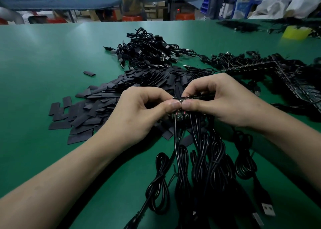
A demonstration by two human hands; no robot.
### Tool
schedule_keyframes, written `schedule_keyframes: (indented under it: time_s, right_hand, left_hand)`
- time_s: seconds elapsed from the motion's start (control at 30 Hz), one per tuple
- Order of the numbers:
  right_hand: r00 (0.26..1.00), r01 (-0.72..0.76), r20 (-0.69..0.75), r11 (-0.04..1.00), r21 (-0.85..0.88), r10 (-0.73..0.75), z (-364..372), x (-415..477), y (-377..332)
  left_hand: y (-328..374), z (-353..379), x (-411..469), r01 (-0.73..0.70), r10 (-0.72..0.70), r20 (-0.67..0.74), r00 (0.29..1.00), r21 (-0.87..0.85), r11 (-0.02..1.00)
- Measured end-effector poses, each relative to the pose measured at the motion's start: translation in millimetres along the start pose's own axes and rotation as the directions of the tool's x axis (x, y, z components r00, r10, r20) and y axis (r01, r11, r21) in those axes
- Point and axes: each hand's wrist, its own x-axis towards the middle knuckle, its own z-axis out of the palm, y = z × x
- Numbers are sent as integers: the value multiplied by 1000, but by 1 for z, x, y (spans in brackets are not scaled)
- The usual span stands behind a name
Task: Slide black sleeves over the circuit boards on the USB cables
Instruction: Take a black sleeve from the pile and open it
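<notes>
"Just in front of the person, on the green table [43, 63], what are the hands holding?"

"A strip of circuit boards [194, 96], lifted a little off the table. The left hand [139, 110] pinches its end board, fingers curled and thumb pressed on the near face. The right hand [225, 103] grips the strip right beside it in the same way, so the two thumbs almost touch."

"And the cables?"

"They hang from the strip's lower edge toward the person, tied in bundles [201, 159], one silver plug [268, 209] lying nearest the camera."

"Any sleeve going on yet?"

"None that I can see in either hand. The sleeves [107, 96] lie in a loose heap just beyond and to the left of the left hand. My guess is that the end board is being bent free of the strip first, before any sleeving."

"So what's next?"

"Probably a snap at the joint between the thumbs. Then one hand has to let go and take a single sleeve from the heap, open its flat mouth and line it up with the board's free end. It's a fiddly start, since the sleeves lie pressed flat."

"Finished ones?"

"Likely the tangled pile of cables [147, 51] further back, though I can't tell for sure."
</notes>
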Motion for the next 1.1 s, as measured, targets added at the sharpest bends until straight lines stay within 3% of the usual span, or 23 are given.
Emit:
schedule_keyframes:
  time_s: [0.27,0.4,0.57,0.73,0.83,0.97,1.1]
  right_hand:
    - [997,15,75,964,264,-36,-3,0,2]
    - [983,-70,184,946,316,11,-25,-5,10]
    - [957,-216,230,963,161,177,-64,-15,29]
    - [891,-368,213,912,-181,401,-83,-18,34]
    - [955,-275,35,920,-279,296,-67,-10,16]
    - [996,-75,33,993,-86,78,-8,4,-26]
    - [994,-98,81,960,264,79,24,6,-34]
  left_hand:
    - [3,1,0,48,-39,46,998,-194,980]
    - [4,-3,2,44,-57,-35,998,-294,955]
    - [3,-8,5,59,-130,-139,982,-424,904]
    - [1,-10,8,23,-140,-201,969,-492,870]
    - [2,-9,8,-18,-101,-248,964,-436,900]
    - [4,-5,4,-131,57,-280,958,-253,959]
    - [5,-7,4,-157,107,-269,957,-172,972]
